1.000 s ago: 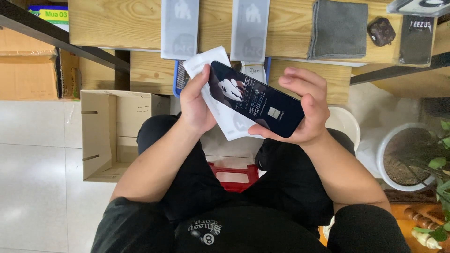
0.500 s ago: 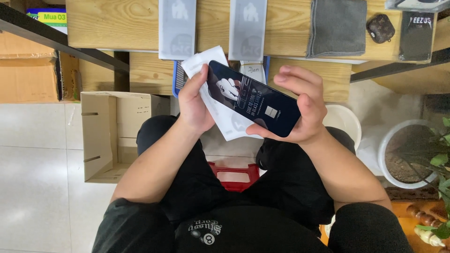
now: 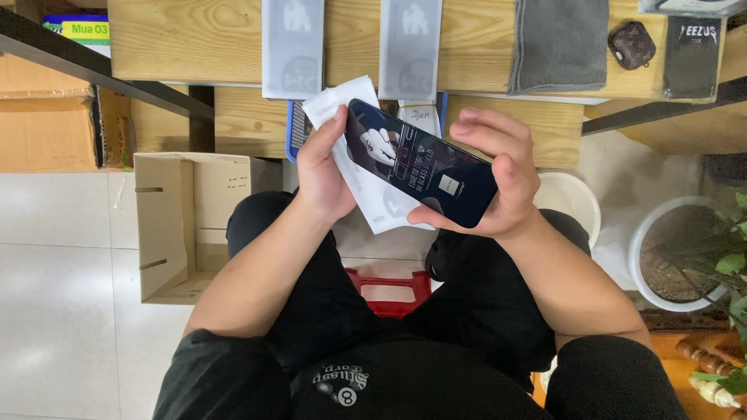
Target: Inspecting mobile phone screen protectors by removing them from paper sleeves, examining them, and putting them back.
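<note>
Dark package (image 3: pixel 424 167): I see a flat, dark, glossy rectangular pack held over my lap, its long axis running from 11 o'clock down to 4 o'clock, just in front of the wooden bench (image 3: pixel 194 39).
White sleeve (image 3: pixel 366 187): a thin white wrapper lies under the dark package, poking out at its 11 o'clock end and along its lower edge; the two touch.
Handling: I judge the pack light and stiff like thin card, slick on its face and likely to bend or crack if squeezed flat; the sleeve looks limp and slippery.
Where to hold: I would take the pack by its long edges and short ends, never by pressing on the face.
Left hand (image 3: pixel 323 175): curled, thumb laid along the upper end of the pack, fingers hidden behind the sleeve, pinching both together.
Right hand (image 3: pixel 502 183): half open, cupped round the lower end at 4 o'clock; palm and thumb support the edge, fingers arch above the face without pressing flat.
Around: two pale grey flat packs (image 3: pixel 292 43) lie on the bench at 12 o'clock, a grey cloth (image 3: pixel 559 43) at 1 o'clock, an open cardboard box (image 3: pixel 191 225) on the floor at 9 o'clock, a red stool (image 3: pixel 389 289) under me.
</note>
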